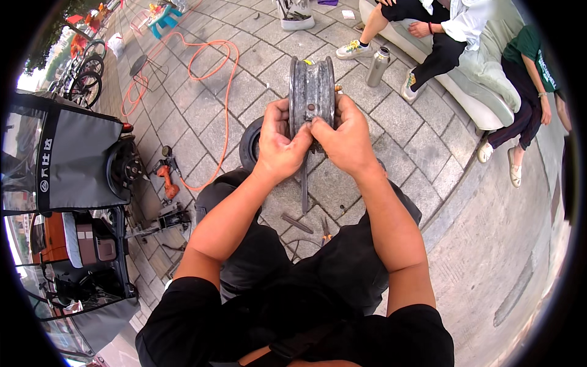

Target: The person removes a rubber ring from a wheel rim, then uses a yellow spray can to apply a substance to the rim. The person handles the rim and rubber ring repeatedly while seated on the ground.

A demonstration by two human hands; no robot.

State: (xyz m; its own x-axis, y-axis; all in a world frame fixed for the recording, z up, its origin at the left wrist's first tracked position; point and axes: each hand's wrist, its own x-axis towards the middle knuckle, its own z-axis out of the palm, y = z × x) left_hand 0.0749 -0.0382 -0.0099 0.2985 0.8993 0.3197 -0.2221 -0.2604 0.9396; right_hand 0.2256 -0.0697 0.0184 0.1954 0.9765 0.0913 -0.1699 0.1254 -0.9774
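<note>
A worn grey metal wheel rim is held up on edge above the paving, between both my hands. My left hand wraps the rim's left side, thumb pressed to its near edge. Around the right side my right hand is closed, its thumb meeting the left one at the middle. What the thumb tips press on is too small to make out. Partly behind my left hand lies a black tyre. Below the rim a long flat metal bar shows, and nearer me lie a shorter bar and orange-handled pliers.
An orange power tool and a looping orange hose lie to the left, beside a grey-covered vehicle. A steel bottle stands at the right, near a pale sofa with a seated person. Another person is at the far right.
</note>
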